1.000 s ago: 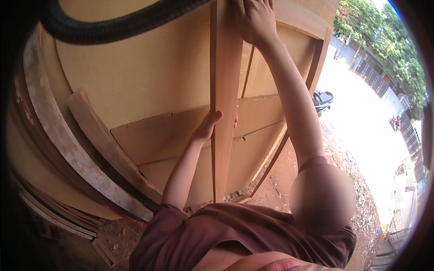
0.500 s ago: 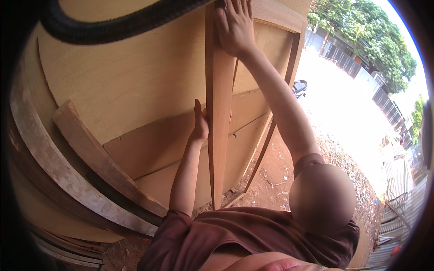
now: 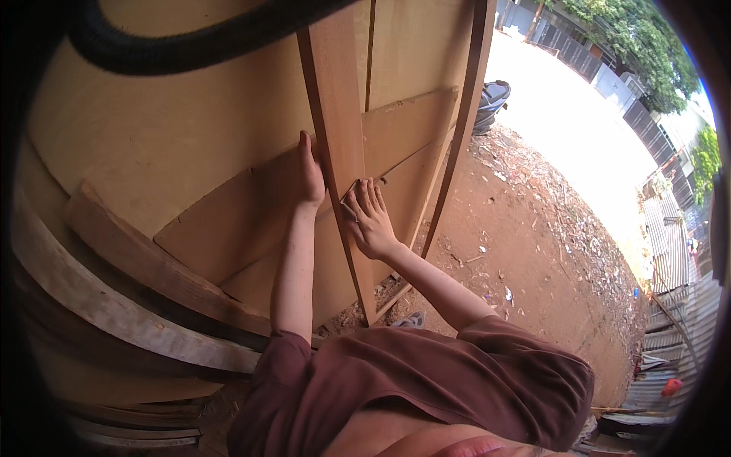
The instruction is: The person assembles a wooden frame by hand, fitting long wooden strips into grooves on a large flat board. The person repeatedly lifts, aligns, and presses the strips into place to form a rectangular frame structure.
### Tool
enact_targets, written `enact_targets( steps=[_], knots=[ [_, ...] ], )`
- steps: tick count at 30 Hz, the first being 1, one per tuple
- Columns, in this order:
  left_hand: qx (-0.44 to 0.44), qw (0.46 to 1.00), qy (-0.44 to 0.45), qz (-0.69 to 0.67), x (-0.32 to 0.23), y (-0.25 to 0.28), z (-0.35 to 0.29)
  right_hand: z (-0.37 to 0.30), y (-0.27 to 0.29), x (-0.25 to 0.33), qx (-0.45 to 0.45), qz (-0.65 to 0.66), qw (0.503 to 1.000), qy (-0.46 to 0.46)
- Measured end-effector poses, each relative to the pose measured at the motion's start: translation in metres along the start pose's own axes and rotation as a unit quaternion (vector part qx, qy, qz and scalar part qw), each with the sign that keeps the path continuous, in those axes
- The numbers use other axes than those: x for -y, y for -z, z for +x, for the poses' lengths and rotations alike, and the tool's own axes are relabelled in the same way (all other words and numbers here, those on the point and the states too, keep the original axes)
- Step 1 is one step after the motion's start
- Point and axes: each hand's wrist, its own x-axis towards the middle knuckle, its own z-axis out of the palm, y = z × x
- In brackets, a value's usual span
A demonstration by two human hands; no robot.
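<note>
A long brown wooden post point(image 3: 342, 122), part of a wooden frame, stands tilted in front of me. My left hand point(image 3: 311, 174) grips its left edge, thumb up on the near side and the other fingers hidden behind the wood. My right hand point(image 3: 371, 221) lies on the post's face lower down, fingers extended and pressing a thin sheet point(image 3: 351, 192) that looks like sandpaper against the wood. Only an edge of that sheet shows past the fingertips.
Large plywood panels point(image 3: 190, 114) stand behind the frame. Curved-looking boards point(image 3: 129, 312) lean at the left. A second frame post point(image 3: 455, 152) rises to the right. Beyond are littered dirt ground point(image 3: 502, 221), a dark object point(image 3: 491, 103) and corrugated sheets point(image 3: 670, 244). A black tube point(image 3: 198, 42) crosses the top.
My right hand has come down from high on the post to its middle, and the right arm is now bent lower. My left hand keeps hold of the post. The view has shifted.
</note>
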Motion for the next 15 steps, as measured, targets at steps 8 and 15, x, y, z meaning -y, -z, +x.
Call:
enact_targets(
  steps=[8, 15],
  knots=[
    [0.072, 0.860, -0.326, 0.387, -0.025, -0.068, -0.007, -0.082, -0.060, 0.046, -0.111, 0.207, 0.943, -0.236],
    [0.063, 0.894, -0.295, 0.331, 0.009, -0.010, -0.031, 0.071, 0.014, 0.041, -0.160, 0.078, 0.981, -0.079]
  ],
)
